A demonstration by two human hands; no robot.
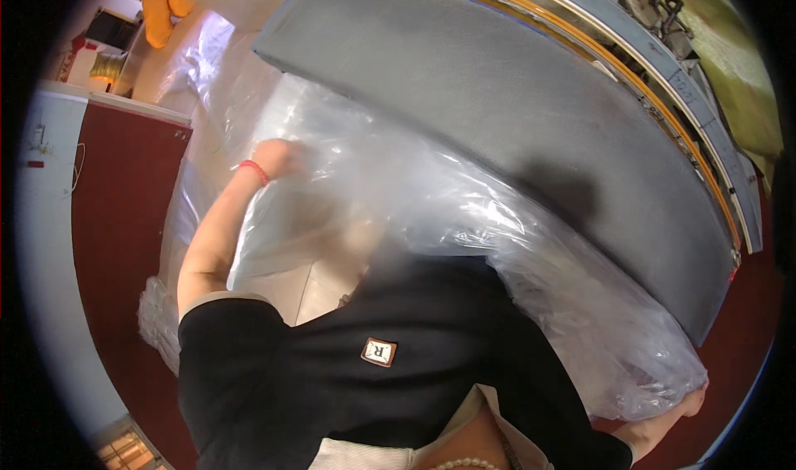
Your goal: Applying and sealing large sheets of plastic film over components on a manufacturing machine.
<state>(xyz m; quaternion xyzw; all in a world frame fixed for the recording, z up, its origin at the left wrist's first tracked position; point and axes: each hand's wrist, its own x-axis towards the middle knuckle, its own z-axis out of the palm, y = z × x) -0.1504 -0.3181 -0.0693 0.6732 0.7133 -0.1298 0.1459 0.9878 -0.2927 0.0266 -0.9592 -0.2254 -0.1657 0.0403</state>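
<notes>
A large sheet of clear plastic film (pixel 464 196) spreads in front of my body, wrinkled and shiny, along the near edge of a long grey padded surface (pixel 464 64). My left hand (pixel 280 159), with a red bracelet at the wrist, is closed on the film at the left; its fingertips are slightly blurred. Far to the right and low, my right hand (pixel 690 404) grips the film's bunched right end, near the grey surface's right corner. Part of that hand is hidden behind the plastic.
An orange strip (pixel 663 113) and a pale metal rail (pixel 688 89) run along the far side of the grey surface. Dark metal clamps (pixel 667 14) lie beyond, beside yellow-green sheeting (pixel 734 64). Orange objects (pixel 157 14) are at the upper left. More bunched plastic (pixel 157 317) hangs at the left.
</notes>
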